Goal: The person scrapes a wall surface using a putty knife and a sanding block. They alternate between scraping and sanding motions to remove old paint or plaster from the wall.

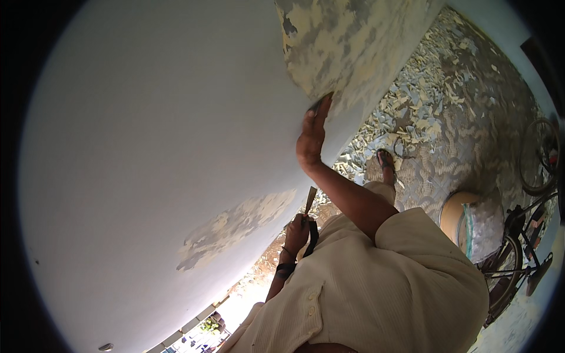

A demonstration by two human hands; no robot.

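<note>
My right hand (312, 139) reaches up to the painted wall (154, 132), its fingers stretched along a dark flat blade (321, 103) pinched against the thumb. The blade meets the lower edge of a large bare patch (340, 53), where paint has come off and mottled yellow and grey show. Lower down, close to my belly, my left hand (297, 231) grips a flat-bladed scraper (310, 199) with its blade pointing up. A black strap or handle (314, 236) hangs beside that hand. A smaller peeled patch (234, 225) lies on the wall to the left.
Paint flakes (415, 97) litter the patterned floor (450, 172) along the wall, around my sandalled foot (385, 159). To the right stand a round tan container (453, 214), a pale plastic sack (485, 229) and a bicycle (514, 256). Bright daylight enters at bottom left.
</note>
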